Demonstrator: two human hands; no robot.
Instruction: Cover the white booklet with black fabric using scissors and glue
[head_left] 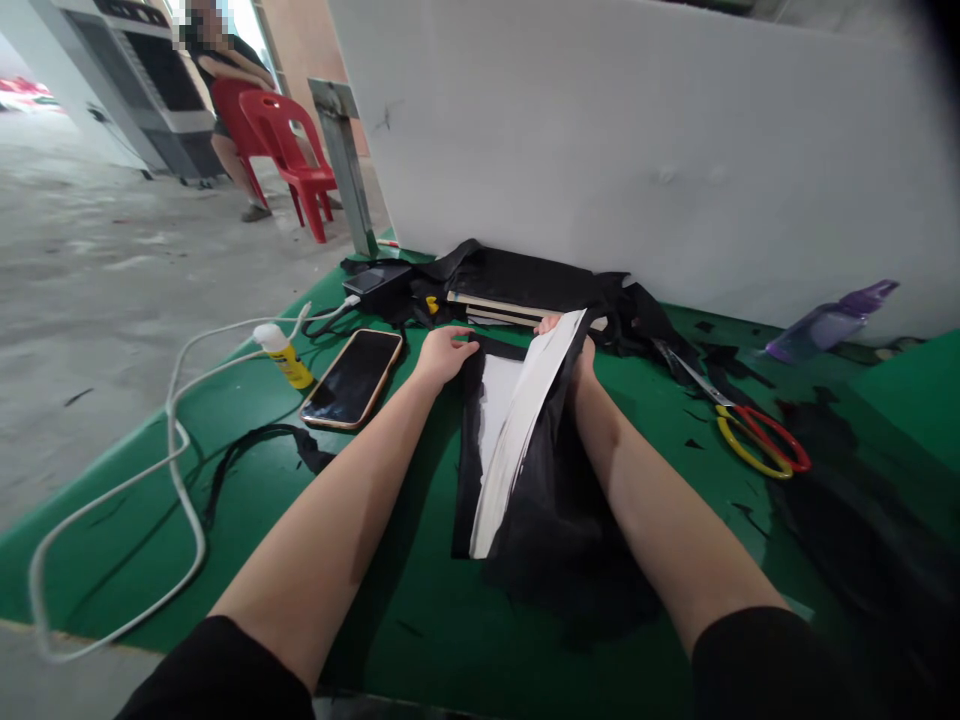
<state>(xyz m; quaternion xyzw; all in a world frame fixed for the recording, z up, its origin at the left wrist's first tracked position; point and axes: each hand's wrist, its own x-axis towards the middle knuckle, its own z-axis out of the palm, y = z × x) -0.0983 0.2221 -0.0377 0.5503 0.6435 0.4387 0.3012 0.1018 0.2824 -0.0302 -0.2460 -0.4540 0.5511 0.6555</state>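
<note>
A white-paged book (521, 430) is stood partly open near the middle of the green table (262, 510), between both forearms. Its far end is clasped by the right hand (587, 365), together with the matte black cloth (551, 485) on that side. The far left corner is touched by the fingers of the left hand (444, 355); whether it is pinched cannot be told. The hands are held apart.

The work is judged to be partway along: the left and far margins of the white inner panel (496, 385) are bordered in black, while the cloth on the right hangs loose and creased, apparently unsecured. The yellow glue stick with a white cap (285, 358) and the red-and-yellow-handled scissors (727, 409) are left unheld, left and right.
</note>
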